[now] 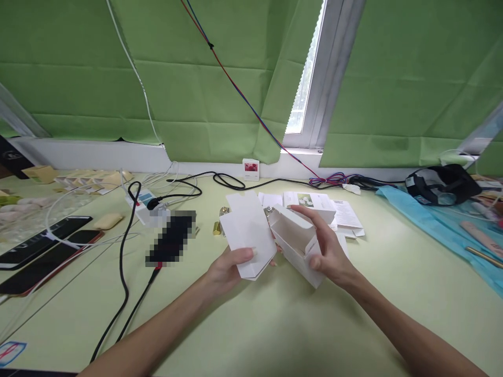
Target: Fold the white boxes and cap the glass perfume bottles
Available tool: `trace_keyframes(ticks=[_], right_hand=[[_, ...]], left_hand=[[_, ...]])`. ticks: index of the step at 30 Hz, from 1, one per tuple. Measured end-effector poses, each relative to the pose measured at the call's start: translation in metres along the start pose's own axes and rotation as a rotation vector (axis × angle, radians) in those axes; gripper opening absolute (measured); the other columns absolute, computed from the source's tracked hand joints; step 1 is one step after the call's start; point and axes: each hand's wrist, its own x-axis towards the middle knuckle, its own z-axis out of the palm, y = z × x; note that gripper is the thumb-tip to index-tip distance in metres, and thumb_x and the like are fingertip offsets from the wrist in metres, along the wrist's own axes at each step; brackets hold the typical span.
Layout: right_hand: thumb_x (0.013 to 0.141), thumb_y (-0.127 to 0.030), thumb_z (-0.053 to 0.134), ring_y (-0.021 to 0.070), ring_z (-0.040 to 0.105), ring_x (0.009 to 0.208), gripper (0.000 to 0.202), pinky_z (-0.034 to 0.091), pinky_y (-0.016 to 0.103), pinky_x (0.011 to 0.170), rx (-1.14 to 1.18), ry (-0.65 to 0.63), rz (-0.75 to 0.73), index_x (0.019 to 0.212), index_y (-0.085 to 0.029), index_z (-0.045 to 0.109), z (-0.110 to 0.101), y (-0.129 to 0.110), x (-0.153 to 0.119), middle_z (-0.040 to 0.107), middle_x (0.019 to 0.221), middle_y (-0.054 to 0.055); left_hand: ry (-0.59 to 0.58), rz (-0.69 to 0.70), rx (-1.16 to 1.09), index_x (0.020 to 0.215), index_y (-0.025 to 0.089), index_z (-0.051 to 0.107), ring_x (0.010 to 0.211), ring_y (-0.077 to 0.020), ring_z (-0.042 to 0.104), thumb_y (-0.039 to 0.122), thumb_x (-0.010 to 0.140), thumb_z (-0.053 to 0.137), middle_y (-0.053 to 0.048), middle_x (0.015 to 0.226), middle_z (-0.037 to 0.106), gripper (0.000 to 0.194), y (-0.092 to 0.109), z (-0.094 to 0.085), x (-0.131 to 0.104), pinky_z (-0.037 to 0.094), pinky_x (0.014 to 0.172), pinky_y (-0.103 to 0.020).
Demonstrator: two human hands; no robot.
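My left hand (pixel 230 268) is closed on a folded white card insert (pixel 251 235), its thumb pressed flat across the lower part. Just to the right, my right hand (pixel 330 248) grips a small white cardboard box (pixel 293 241) by its sides. The box is tilted, with its open side facing up, and its inside looks bare where it shows. Both pieces are held above the table, close together. Behind them lie a white box with a printed picture (pixel 308 206) and a printed paper sheet (pixel 346 215). A gold cylinder (pixel 217 228) stands left of the card.
Phones (pixel 51 262) and a power strip (pixel 143 205) with cables lie on the left. A black cable (pixel 124 272) runs toward the front edge. At the right are a blue sheet (pixel 424 220) and a black headset (pixel 440 184). A small white box (pixel 251 169) stands at the back.
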Motion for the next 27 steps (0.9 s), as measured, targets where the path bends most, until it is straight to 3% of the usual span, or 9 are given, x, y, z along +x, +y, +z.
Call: trace_keyframes(ticks=[3,7,13,17,20,24,27], right_hand=[[0.062,-0.072,0.086,0.0352,0.053,0.137,0.097,0.056,0.045,0.102,0.032,-0.018,-0.069,0.142,-0.031,0.051,0.004,0.001,-0.001,0.059,0.142,0.010],[0.074,-0.059,0.085,0.0276,0.068,0.114,0.080,0.059,0.041,0.096,0.049,-0.012,-0.114,0.141,-0.033,0.051,0.010,-0.004,-0.004,0.068,0.126,0.007],[0.077,-0.068,0.077,0.0281,0.068,0.103,0.072,0.061,0.039,0.078,-0.061,0.152,-0.198,0.134,-0.030,0.056,0.012,-0.005,-0.008,0.066,0.124,0.009],[0.078,-0.074,0.072,0.0302,0.067,0.102,0.078,0.060,0.041,0.081,-0.089,0.202,-0.139,0.137,-0.025,0.055,0.010,0.006,-0.014,0.066,0.123,0.012],[0.079,-0.076,0.069,0.0314,0.067,0.103,0.079,0.058,0.042,0.083,-0.095,0.168,-0.040,0.136,-0.024,0.054,0.011,0.009,-0.016,0.067,0.121,0.013],[0.082,-0.077,0.065,0.0280,0.067,0.088,0.072,0.057,0.038,0.073,-0.094,0.137,0.040,0.130,-0.024,0.055,0.018,0.008,-0.016,0.070,0.104,0.010],[0.085,-0.074,0.064,0.0279,0.067,0.093,0.068,0.057,0.038,0.075,-0.051,0.084,0.077,0.129,-0.024,0.055,0.023,0.010,-0.016,0.070,0.110,0.010]], left_hand=[[-0.002,-0.010,-0.020,0.137,0.016,0.060,0.091,-0.0272,0.074,0.034,0.075,0.082,-0.012,0.109,0.077,0.068,0.000,0.000,-0.001,0.058,0.080,-0.035],[0.001,0.012,-0.027,0.139,0.017,0.059,0.100,-0.0309,0.073,0.034,0.074,0.083,-0.013,0.116,0.075,0.072,0.002,0.001,-0.001,0.059,0.080,-0.036],[0.005,0.069,0.008,0.146,0.020,0.052,0.114,-0.0367,0.068,0.039,0.071,0.084,-0.016,0.129,0.069,0.084,0.010,0.006,-0.001,0.060,0.080,-0.039],[0.017,0.120,0.018,0.147,0.020,0.050,0.110,-0.0359,0.070,0.041,0.070,0.084,-0.015,0.125,0.071,0.086,0.016,0.007,-0.002,0.059,0.075,-0.036],[0.024,0.170,0.017,0.148,0.022,0.049,0.107,-0.0346,0.071,0.039,0.071,0.083,-0.012,0.121,0.072,0.086,0.021,0.005,-0.002,0.059,0.074,-0.035],[0.065,0.223,0.050,0.145,0.023,0.050,0.106,-0.0339,0.070,0.040,0.070,0.082,-0.012,0.121,0.071,0.083,0.029,0.001,-0.002,0.058,0.075,-0.036],[0.094,0.262,0.070,0.144,0.024,0.051,0.105,-0.0334,0.070,0.043,0.070,0.082,-0.012,0.120,0.071,0.082,0.033,0.000,-0.003,0.057,0.074,-0.036]])
